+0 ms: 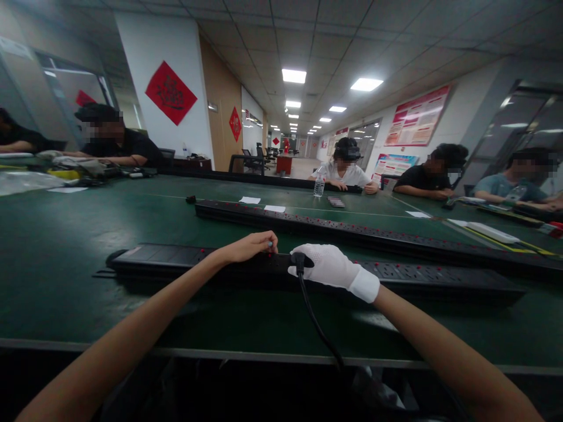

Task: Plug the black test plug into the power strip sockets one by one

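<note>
Your gloved right hand grips the black plug, fingers closed, at the near power strip. Your bare left hand curls its fingers just left; grip unclear.

plug prongs: hidden | cable end: lost in dark | poster text: too small
</note>
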`<state>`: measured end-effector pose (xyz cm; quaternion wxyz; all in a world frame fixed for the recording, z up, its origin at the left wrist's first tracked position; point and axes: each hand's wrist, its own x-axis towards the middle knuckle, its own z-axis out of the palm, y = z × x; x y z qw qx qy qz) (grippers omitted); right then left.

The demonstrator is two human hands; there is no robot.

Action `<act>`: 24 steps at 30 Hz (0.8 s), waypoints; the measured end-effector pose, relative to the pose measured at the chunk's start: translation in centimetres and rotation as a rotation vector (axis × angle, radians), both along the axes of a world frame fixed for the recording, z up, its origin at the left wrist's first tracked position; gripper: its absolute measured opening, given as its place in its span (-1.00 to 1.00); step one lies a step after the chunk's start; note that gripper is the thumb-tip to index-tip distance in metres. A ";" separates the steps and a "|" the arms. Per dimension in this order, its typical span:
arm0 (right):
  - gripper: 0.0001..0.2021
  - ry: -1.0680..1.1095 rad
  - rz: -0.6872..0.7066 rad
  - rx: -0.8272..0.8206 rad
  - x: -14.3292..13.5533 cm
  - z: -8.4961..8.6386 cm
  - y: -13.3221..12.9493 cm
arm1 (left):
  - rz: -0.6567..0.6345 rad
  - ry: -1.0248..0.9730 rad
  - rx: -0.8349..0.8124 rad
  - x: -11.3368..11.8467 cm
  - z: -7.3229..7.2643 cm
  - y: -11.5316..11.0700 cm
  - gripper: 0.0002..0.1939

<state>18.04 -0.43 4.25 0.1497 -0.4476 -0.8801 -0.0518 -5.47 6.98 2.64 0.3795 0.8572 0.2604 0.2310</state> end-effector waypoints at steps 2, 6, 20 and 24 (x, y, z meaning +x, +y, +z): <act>-0.59 0.001 -0.003 -0.001 0.0 0.0 0.0 | -0.006 -0.013 -0.011 0.0 -0.1 0.1 -0.85; -0.58 -0.010 0.000 0.012 -0.1 -0.1 0.2 | 0.014 -0.021 -0.018 0.0 -0.2 0.1 -0.86; -0.58 0.001 0.000 0.014 0.0 -0.1 0.1 | 0.028 0.017 -0.008 0.0 0.1 -0.1 -0.84; -0.58 0.001 -0.012 0.002 -0.1 -0.1 0.0 | 0.030 0.014 -0.021 -0.1 0.0 0.1 -0.86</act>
